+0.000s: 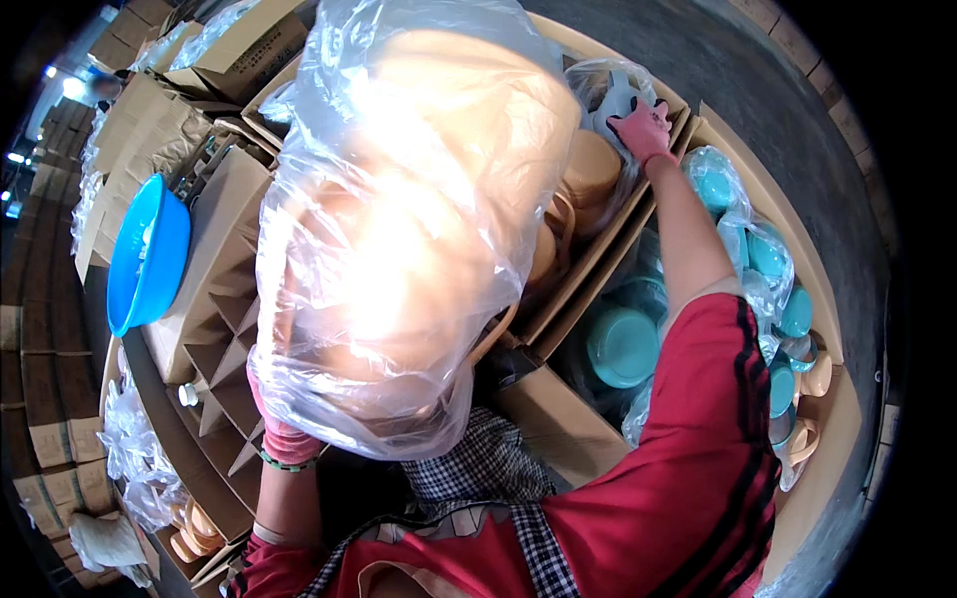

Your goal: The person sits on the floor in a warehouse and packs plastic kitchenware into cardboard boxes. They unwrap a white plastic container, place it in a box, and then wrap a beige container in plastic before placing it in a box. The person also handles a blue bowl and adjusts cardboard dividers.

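At the lower left, the pink-gloved left hand (286, 436) is rising on a bent arm and grasping the edge of a clear plastic bag (424, 419) of peach containers (508, 120), which is filling the upper centre. The right arm (695, 239) is stretching to the upper right, its gloved right hand (645, 130) touching a smaller bag (590, 76); I cannot tell whether it is clenching.
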The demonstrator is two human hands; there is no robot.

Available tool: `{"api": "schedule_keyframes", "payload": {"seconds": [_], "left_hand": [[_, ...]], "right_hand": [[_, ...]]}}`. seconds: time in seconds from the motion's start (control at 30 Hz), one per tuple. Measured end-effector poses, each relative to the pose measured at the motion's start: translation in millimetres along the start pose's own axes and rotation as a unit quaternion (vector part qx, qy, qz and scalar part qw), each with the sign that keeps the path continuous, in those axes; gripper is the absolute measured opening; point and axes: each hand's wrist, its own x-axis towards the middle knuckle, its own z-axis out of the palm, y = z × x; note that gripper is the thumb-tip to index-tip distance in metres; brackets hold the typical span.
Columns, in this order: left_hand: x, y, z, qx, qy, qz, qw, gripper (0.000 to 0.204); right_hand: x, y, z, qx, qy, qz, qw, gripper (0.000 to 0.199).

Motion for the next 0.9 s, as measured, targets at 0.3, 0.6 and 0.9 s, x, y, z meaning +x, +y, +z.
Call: {"api": "schedule_keyframes", "payload": {"seconds": [0.3, 0.6, 0.9], "left_hand": [[3, -2, -5, -0.013, 0.010, -0.021, 1.000, 0.037], [4, -3, -9, -0.002, 0.012, -0.020, 1.000, 0.037], [23, -2, 9, -0.063, -0.014, -0.047, 0.997, 0.039]], "right_hand": [[34, 15, -10, -0.143, -0.234, 0.002, 0.962, 0.080], [23, 30, 23, 0.270, -0.048, 0.137, 0.952, 0.042], [9, 45, 37, 0.412, 0.076, 0.125, 0.899, 0.032]]}}
